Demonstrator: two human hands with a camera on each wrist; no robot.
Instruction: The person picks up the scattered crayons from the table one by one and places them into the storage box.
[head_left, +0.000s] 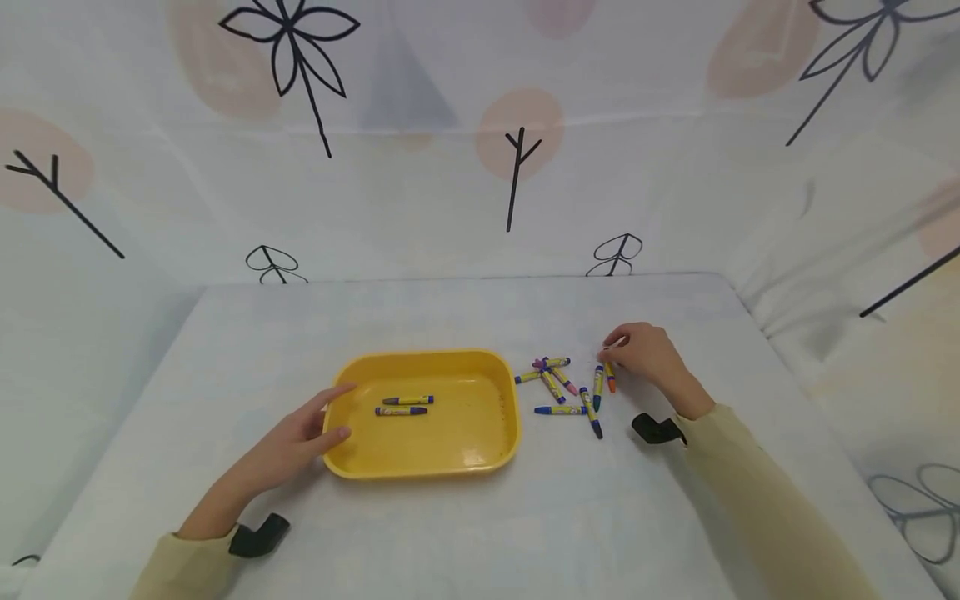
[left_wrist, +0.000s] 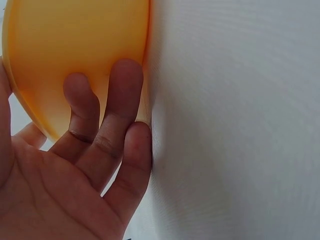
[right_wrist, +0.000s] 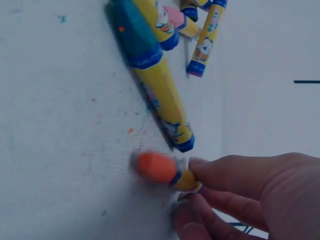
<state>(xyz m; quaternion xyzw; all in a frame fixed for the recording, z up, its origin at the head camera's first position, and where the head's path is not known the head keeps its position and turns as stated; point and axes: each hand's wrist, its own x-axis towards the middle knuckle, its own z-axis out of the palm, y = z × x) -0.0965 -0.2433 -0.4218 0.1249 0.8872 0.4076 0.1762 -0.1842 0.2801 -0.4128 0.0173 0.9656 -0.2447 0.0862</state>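
Note:
My left hand grips the left end of a yellow tray, thumb and forefinger over its rim. In the left wrist view the other fingers press on the tray's outer wall. Two crayons lie inside the tray, one with a yellow-brown tip and a dark one. To the right of the tray, my right hand pinches an orange crayon by its rear end, the orange tip pointing down close over the tablecloth. Beside it lies a teal crayon.
Several more crayons lie loosely crossed between the tray and my right hand, among them a pink one, a blue one and a dark one. A white cloth covers the table. Patterned fabric hangs behind it.

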